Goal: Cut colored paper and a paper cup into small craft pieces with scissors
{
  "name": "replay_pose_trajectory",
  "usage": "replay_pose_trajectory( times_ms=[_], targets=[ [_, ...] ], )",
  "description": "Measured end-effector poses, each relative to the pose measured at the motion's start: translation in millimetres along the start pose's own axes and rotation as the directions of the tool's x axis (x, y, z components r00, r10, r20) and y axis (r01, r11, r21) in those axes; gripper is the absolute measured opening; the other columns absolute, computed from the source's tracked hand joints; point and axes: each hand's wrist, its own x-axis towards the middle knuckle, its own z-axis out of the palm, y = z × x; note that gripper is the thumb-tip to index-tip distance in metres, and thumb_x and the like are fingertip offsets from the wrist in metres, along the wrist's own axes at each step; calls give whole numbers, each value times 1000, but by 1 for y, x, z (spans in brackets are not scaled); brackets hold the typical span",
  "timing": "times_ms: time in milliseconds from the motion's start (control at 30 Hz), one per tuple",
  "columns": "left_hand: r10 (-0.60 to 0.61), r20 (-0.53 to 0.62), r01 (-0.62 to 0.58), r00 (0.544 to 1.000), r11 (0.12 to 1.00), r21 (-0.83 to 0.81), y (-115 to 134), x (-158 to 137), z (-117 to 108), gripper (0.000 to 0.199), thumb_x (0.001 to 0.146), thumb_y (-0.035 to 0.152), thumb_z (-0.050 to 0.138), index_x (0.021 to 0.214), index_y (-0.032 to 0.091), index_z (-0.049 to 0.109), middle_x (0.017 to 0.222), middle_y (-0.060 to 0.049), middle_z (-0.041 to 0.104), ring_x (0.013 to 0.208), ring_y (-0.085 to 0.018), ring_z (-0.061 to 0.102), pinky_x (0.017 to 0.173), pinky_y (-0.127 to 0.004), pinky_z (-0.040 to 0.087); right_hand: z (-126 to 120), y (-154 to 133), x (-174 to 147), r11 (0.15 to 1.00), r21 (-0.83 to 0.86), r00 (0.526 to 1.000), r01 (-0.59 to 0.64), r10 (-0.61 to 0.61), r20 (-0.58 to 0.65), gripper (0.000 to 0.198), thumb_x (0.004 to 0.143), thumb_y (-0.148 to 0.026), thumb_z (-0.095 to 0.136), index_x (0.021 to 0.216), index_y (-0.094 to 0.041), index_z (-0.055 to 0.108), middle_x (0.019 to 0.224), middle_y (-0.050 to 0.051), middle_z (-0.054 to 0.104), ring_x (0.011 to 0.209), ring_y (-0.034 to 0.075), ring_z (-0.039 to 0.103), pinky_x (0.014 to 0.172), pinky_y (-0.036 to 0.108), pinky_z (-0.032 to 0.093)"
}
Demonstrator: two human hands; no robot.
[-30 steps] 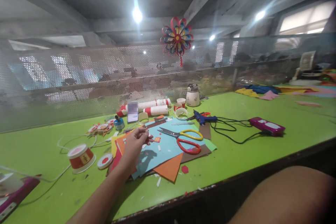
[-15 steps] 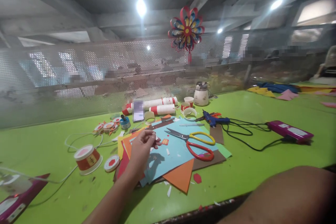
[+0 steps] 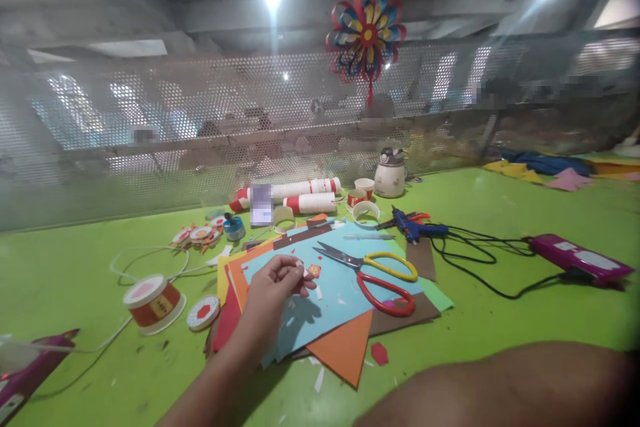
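My left hand (image 3: 283, 280) hovers over light blue paper sheets (image 3: 345, 293), fingers curled with thumb and forefinger pinched together. A small white scrap (image 3: 301, 267), apparently paper, shows at the fingertips. Just past it lies a small red-and-gold piece (image 3: 315, 271) among tiny white clippings. To the right, scissors (image 3: 360, 264) with one yellow and one red handle rest on the sheets, blades apart. Of my right side, only a blurred stretch of arm (image 3: 500, 387) crosses the lower right corner; that hand is out of frame.
A red-and-white paper cup (image 3: 155, 303) and a white disc with a red hexagon (image 3: 203, 313) stand left. A blue glue gun (image 3: 413, 223) trails cables to a purple power strip (image 3: 580, 257). Behind are cup stacks (image 3: 310, 203), a phone (image 3: 261, 205) and a jug (image 3: 390, 173).
The camera view has shifted and moved slightly closer to the table. My left hand keeps its pinch over the blue paper, and the arm at lower right reaches further left in view.
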Motion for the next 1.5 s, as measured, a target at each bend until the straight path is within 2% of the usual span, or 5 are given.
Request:
replay_pose_trajectory(
  times_ms=[233, 633, 1067, 1333, 1500],
  targets=[
    [-60, -16, 59, 998, 995, -79, 8, 4, -10, 19, 74, 29, 70, 84, 14, 63, 82, -7, 71, 79, -15, 67, 67, -21, 50, -77, 39, 13, 876, -381, 935, -296, 184, -303, 25, 91, -30, 56, 111, -17, 59, 117, 7, 60, 103, 23, 59, 86, 46, 48],
    [-92, -36, 87, 995, 990, -115, 26, 16, -2, 16, 74, 23, 69, 81, 15, 56, 82, -11, 72, 74, -19, 70, 61, -24, 53, -61, 101, 28, 666, -500, 830, -554, 391, -398, 30, 90, -29, 59, 117, -17, 56, 116, 7, 60, 99, 23, 61, 80, 43, 52],
    [-83, -116, 74, 990, 994, -75, 4, 26, -17, 18, 77, 29, 67, 81, 17, 54, 83, -9, 72, 81, -18, 68, 68, -26, 52, -58, 126, 34, 744, -238, 752, -624, 491, -440, 35, 91, -32, 56, 123, -18, 52, 112, 7, 61, 93, 22, 62, 78, 42, 52],
    [-92, -188, 51, 978, 976, -209, 10, 28, -22, 14, 70, 24, 73, 75, 13, 66, 77, -6, 68, 77, -17, 67, 66, -24, 50, -71, 97, 9, 917, -16, 805, -398, 341, -486, 45, 79, -21, 51, 123, -21, 55, 87, 6, 72, 78, 25, 67, 67, 34, 50],
    [-41, -221, -16, 974, 969, -247, 20, 22, -19, 16, 65, 26, 76, 70, 14, 66, 75, -3, 66, 73, -13, 62, 63, -22, 47, -49, 68, 13, 979, 64, 838, -195, 200, -507, 34, 86, -46, 44, 110, -25, 56, 68, 1, 63, 58, 17, 60, 52, 25, 48]
  ],
)
